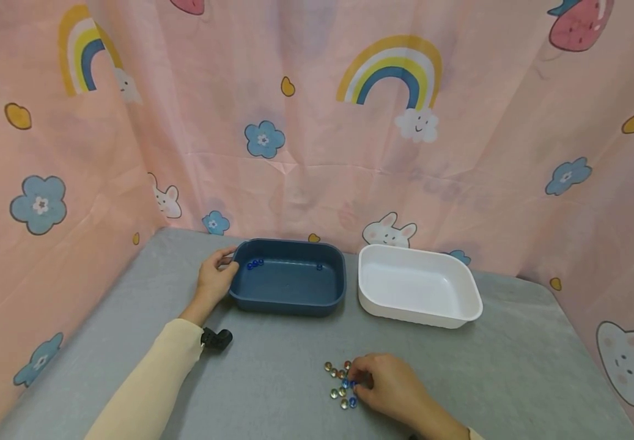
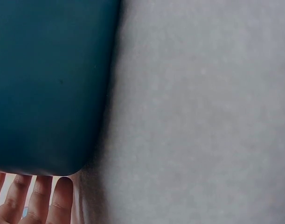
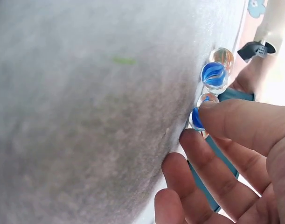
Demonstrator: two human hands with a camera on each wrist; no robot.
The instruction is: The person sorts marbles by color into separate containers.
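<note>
My left hand (image 1: 215,281) holds the left end of a dark blue tray (image 1: 289,310), thumb at the rim; its fingers (image 2: 39,200) meet the end wall in the left wrist view. Several dark blue marbles (image 1: 255,264) lie inside the tray at the left, with a single one (image 1: 319,267) at the right. My right hand (image 1: 390,386) is low over a loose group of glass marbles (image 1: 342,392) on the table. Between its thumb and forefinger it pinches a blue-streaked marble (image 3: 196,119), partly covered by the thumb. Another blue-swirled marble (image 3: 214,75) lies just beyond.
A white tray (image 1: 421,318) stands right of the blue one on the grey cloth-covered table (image 1: 272,373). A pink patterned curtain (image 1: 305,195) hangs behind and along both sides. A black device (image 1: 216,339) is strapped at the left wrist.
</note>
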